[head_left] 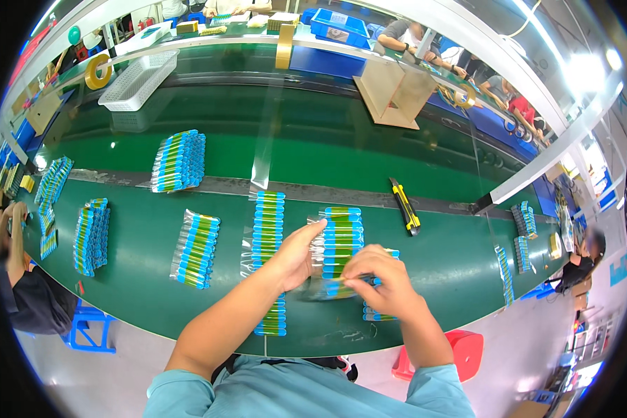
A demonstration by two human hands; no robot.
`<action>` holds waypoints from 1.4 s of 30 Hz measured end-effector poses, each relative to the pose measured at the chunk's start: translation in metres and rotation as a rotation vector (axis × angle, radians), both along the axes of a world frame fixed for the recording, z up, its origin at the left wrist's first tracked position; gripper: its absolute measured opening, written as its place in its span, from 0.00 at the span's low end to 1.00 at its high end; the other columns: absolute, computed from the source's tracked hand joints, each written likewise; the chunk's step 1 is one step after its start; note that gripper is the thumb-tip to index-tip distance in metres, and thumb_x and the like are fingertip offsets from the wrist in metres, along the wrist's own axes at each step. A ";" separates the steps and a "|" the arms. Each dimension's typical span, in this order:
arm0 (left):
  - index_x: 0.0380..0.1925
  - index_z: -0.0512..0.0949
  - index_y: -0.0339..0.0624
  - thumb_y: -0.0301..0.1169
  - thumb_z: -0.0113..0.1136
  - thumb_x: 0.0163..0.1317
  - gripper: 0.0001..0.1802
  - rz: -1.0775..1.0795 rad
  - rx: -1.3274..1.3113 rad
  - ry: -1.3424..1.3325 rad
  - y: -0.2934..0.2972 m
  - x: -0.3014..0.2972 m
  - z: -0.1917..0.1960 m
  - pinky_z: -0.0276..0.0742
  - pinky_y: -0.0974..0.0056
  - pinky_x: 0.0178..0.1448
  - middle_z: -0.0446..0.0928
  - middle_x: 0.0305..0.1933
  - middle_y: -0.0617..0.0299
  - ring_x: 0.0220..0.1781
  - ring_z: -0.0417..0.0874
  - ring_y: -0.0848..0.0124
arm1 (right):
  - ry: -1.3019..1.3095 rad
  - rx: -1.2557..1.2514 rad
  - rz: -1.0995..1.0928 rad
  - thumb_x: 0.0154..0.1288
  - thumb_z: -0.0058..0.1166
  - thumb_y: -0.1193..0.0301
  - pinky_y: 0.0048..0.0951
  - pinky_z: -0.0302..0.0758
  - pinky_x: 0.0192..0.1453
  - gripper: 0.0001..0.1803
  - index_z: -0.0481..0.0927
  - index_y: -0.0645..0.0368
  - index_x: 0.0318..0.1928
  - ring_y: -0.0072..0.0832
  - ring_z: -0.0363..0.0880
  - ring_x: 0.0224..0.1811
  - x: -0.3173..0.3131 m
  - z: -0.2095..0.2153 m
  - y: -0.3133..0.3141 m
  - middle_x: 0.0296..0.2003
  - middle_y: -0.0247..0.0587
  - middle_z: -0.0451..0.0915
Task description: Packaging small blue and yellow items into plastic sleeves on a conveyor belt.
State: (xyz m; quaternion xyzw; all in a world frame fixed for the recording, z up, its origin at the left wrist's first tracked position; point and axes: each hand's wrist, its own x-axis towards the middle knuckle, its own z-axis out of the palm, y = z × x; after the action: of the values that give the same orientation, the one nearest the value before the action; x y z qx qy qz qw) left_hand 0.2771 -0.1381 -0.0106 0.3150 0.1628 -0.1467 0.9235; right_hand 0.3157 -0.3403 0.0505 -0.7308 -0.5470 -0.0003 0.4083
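Note:
A strip of small blue-and-green pieces in clear film (340, 240) is held up in front of me. My left hand (296, 256) grips its left edge, thumb on top. At the strip's lower end, my right hand (382, 277) pinches with thumb and fingers; motion smears this spot, and exactly what lies between the fingertips is hard to see. Under my left forearm runs a long row of similar pieces (268, 226), partly covered. Another strip (380, 311) lies on the table, mostly hidden behind my right hand.
On the green table (153, 258), more strips (196, 247) and stacks (179, 161) lie to the left. A yellow-and-black utility knife (405, 207) rests at the right. Clear tape hangs from a roll (284, 47). Beyond stand a white basket (139, 82) and a wooden box (393, 94). Other people sit around.

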 end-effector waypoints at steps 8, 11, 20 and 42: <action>0.56 0.74 0.44 0.46 0.52 0.76 0.20 -0.025 0.091 -0.018 -0.004 -0.011 0.008 0.79 0.54 0.59 0.82 0.53 0.60 0.54 0.84 0.67 | 0.687 0.135 -0.187 0.69 0.57 0.81 0.24 0.75 0.51 0.07 0.80 0.63 0.46 0.18 0.78 0.45 0.009 0.002 -0.001 0.40 0.36 0.82; 0.58 0.72 0.45 0.46 0.52 0.76 0.20 -0.056 0.094 -0.057 -0.007 -0.014 0.013 0.79 0.56 0.58 0.80 0.53 0.62 0.54 0.83 0.68 | 0.592 0.074 -0.305 0.70 0.54 0.82 0.23 0.73 0.52 0.07 0.79 0.65 0.47 0.20 0.76 0.45 0.008 -0.001 0.009 0.40 0.35 0.80; 0.54 0.73 0.49 0.46 0.53 0.75 0.17 -0.026 0.126 -0.040 -0.008 -0.015 0.006 0.78 0.61 0.52 0.80 0.51 0.66 0.50 0.83 0.73 | -0.093 0.013 -0.406 0.61 0.61 0.81 0.36 0.76 0.51 0.12 0.82 0.62 0.46 0.41 0.78 0.45 0.008 -0.009 0.020 0.42 0.44 0.80; 0.59 0.74 0.43 0.48 0.48 0.77 0.22 -0.059 0.104 -0.016 -0.006 -0.010 0.002 0.78 0.55 0.59 0.82 0.54 0.60 0.55 0.83 0.67 | 0.512 0.298 -0.299 0.60 0.60 0.88 0.28 0.79 0.52 0.15 0.82 0.65 0.47 0.27 0.83 0.45 0.008 -0.008 0.003 0.41 0.41 0.83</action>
State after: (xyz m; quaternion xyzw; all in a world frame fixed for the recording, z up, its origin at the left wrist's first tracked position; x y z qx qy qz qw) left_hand 0.2675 -0.1445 -0.0086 0.3684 0.1533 -0.1629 0.9024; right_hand 0.3240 -0.3372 0.0427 -0.7116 -0.3072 0.0436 0.6303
